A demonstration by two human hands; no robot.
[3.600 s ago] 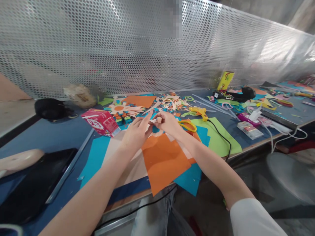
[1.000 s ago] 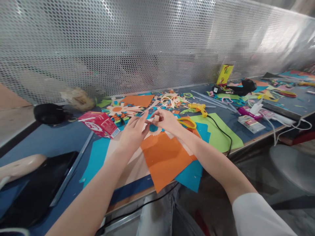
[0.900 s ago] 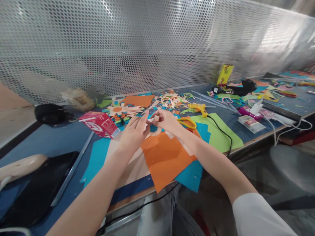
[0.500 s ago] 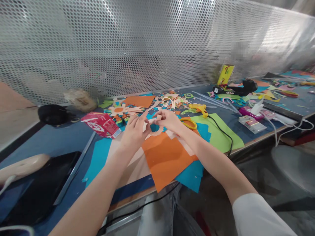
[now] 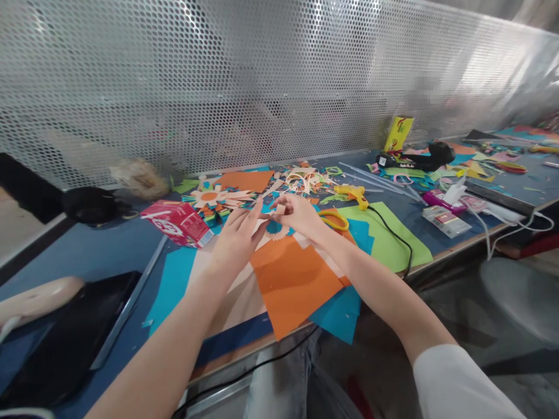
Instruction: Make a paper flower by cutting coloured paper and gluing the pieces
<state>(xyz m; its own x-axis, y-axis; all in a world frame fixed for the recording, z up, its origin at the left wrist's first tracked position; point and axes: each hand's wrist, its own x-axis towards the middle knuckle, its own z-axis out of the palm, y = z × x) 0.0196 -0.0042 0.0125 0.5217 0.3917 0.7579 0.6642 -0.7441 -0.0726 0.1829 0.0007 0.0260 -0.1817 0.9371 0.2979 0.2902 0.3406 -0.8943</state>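
My left hand (image 5: 236, 237) and my right hand (image 5: 299, 214) meet above the pile of paper at the middle of the bench. Between the thumb and fingers of my right hand is a small pale peach paper strip (image 5: 282, 209), its end bent up. My left thumb and fingertips close in on the strip's other end, partly hidden; the index finger points upward. Just under the hands lies a fringed peach paper ring (image 5: 278, 235) around a blue middle. Nearer me, an orange paper sheet (image 5: 294, 285) overlaps blue sheets (image 5: 338, 314).
Left of my hands stands a red box (image 5: 177, 224). Behind lie a peach paper flower (image 5: 209, 196) and paper scraps (image 5: 305, 180). At right are yellow-handled scissors (image 5: 335, 220), a yellow glue gun (image 5: 354, 194) with a black cord and a green sheet (image 5: 386, 233). Perforated metal (image 5: 262, 75) walls the back.
My left fingers have straightened slightly and come closer to the right fingertips. The fringed ring below shows a little differently. The right hand stays nearly in place, and the view has shifted slightly.
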